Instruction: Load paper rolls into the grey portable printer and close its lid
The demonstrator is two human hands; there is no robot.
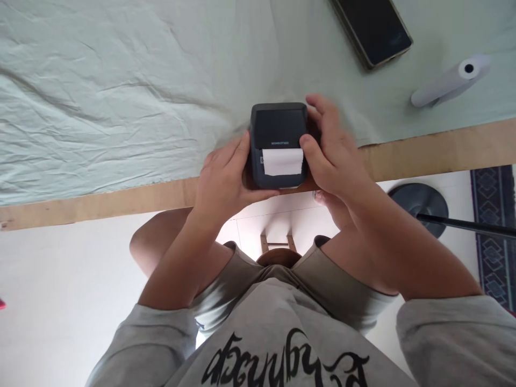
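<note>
The person seated here seems to be at the step of steadying the printer (280,123); the next move, I'd judge, calls for an even hold and care with its paper (282,162). The left hand (221,177) cups the printer's left side, the right hand (336,145) its right, thumb on top: the grip is closed about the printer from both sides. It's dark and boxy, round-cornered, the white paper over its near half. Under it is the worktop (201,54); whether it's resting there, I can't tell. Beyond it, rightward, lies a phone (374,29); farther right, a roll (447,83).
</note>
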